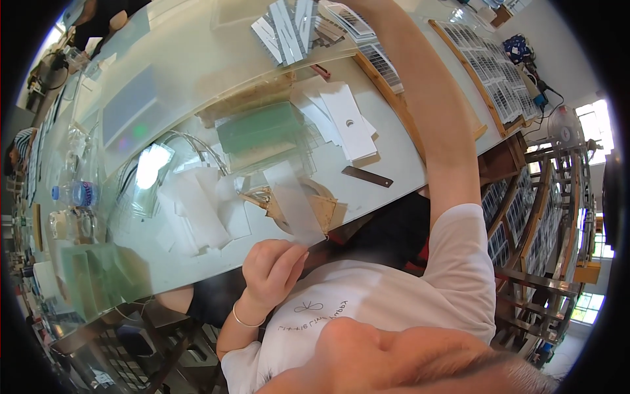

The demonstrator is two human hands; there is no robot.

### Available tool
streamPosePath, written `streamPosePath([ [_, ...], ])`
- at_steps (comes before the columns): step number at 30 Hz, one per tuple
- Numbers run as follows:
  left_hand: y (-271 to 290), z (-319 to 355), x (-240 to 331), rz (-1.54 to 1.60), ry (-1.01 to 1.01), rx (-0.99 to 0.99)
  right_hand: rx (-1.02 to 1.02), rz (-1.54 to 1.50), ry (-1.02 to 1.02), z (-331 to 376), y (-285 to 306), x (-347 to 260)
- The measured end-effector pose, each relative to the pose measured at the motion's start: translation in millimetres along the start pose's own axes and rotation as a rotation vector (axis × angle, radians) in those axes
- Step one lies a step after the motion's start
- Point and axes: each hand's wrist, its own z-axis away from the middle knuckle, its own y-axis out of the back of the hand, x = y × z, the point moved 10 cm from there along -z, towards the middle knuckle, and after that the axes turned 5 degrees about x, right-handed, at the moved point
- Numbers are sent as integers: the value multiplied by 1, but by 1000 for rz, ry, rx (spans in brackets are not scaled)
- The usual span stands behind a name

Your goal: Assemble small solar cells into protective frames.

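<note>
My left hand (272,270) is closed at the table's near edge, its fingertips pinched at the near end of a translucent strip (294,200). The strip slants away over a round tan piece (321,209) that looks like wood or card. My right arm stretches to the far side, where my right hand (362,3) is mostly cut off by the top edge; its fingers do not show. Nearest to it are striped grey-and-white strips (287,31) and dark-gridded panels (357,20). Left of the held strip lie frosted sheets (200,207).
Green-tinted glass sheets (257,134), white cards (348,121) and a dark metal strip (367,176) lie on the glass-topped table (177,269). A plastic bottle (82,194) and more green sheets (98,279) are at left. Wooden-framed gridded panels (482,69) stand right.
</note>
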Motion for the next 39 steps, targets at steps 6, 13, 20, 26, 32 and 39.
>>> streamPosePath([
  [6,-9,-1,1,11,17,-32,100,363,216,-9,-12,14],
  [13,5,-1,7,-44,-27,7,129,-111,175,28,42,-55],
  [20,18,9,17,-86,-151,74,-262,-723,188,178,-25,-145],
  [26,1,14,21,-165,-235,-19,-360,-796,121,242,-96,-147],
  [32,-9,24,16,-235,-241,21,-274,-688,178,239,-106,-139],
  [39,-18,25,12,-276,-231,41,-217,-679,170,243,-109,-135],
])
